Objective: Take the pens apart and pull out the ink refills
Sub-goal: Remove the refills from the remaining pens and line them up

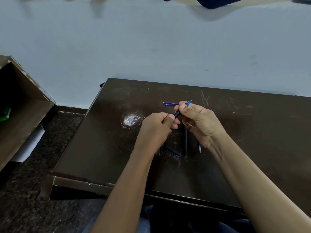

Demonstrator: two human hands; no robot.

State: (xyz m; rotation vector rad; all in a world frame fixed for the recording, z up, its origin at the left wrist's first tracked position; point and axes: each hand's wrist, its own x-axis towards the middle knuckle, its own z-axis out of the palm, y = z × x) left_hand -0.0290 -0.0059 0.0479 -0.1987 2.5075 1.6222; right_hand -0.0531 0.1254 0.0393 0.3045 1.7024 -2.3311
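Over the middle of the dark brown table, both hands hold one black pen with a blue tip. My left hand grips its black barrel end. My right hand pinches the blue tip section, whose point sticks out to the upper right. Two thin blue ink refills lie side by side on the table just beyond my hands. Below my hands lie a black pen barrel, a black cap and a small blue-and-clear piece.
A round white scuffed patch marks the tabletop left of my hands. A pale wall runs behind the table. A brown wooden shelf unit stands at the left on the speckled dark floor, with something green inside.
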